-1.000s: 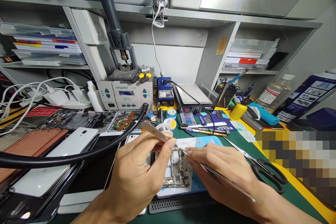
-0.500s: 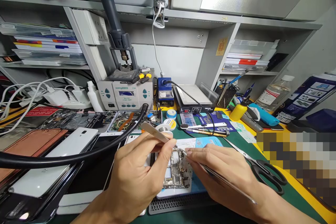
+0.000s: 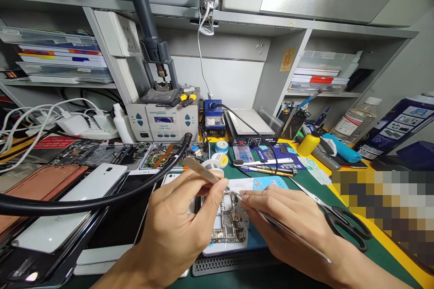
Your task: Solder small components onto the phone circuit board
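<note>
My left hand (image 3: 183,216) is closed round a pair of flat metal tweezers (image 3: 200,170), whose broad end sticks up to the left. Between my right thumb and fingers is a slim metal tool (image 3: 298,235). Its shaft runs back under the palm towards the wrist; its exact kind does not show. My right hand (image 3: 281,216) is closed on it. Both tools point at the top edge of a phone circuit board (image 3: 228,223), which lies on a white phone-shaped piece (image 3: 225,249). The tips are too small to tell whether they touch the board.
A black hose (image 3: 135,196) curves across the left, above several phones. Black-handled scissors (image 3: 347,223) lie right of my right hand. Behind are a solder spool (image 3: 210,165), a toothbrush (image 3: 264,162) and a hot-air station (image 3: 164,119). A yellow bottle (image 3: 310,141) stands back right.
The view has shifted very slightly. Both hands keep the same grip and place over the circuit board.
</note>
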Available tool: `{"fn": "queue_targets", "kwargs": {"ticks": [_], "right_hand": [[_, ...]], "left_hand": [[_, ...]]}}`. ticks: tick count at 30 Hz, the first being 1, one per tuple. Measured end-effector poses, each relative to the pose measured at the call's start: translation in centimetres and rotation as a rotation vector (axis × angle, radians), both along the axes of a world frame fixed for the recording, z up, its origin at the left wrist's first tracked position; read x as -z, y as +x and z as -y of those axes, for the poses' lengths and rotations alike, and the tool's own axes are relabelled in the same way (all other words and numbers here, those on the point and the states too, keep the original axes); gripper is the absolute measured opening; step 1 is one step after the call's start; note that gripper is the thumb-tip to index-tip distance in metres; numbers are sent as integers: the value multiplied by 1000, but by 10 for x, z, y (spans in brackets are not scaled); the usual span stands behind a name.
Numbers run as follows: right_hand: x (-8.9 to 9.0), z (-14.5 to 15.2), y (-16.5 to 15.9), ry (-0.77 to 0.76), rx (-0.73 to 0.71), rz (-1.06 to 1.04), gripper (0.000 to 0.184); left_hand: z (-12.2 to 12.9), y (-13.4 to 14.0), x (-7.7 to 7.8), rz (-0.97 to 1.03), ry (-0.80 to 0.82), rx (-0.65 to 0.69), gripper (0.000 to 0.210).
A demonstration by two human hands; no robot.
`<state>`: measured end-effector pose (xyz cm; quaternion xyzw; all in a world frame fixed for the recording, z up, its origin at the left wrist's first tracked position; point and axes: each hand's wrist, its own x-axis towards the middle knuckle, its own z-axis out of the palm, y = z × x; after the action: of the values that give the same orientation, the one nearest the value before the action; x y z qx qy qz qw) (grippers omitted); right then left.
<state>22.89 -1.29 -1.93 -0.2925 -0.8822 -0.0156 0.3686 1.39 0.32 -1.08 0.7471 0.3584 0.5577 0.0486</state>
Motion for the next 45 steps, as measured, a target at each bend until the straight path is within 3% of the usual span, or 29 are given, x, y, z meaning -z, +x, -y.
{"fn": "queue_targets", "kwargs": {"ticks": [45], "right_hand": [[0,-1,0,4,16,5,24]], "left_hand": [[0,0,-2,12,31,14,8]]}}
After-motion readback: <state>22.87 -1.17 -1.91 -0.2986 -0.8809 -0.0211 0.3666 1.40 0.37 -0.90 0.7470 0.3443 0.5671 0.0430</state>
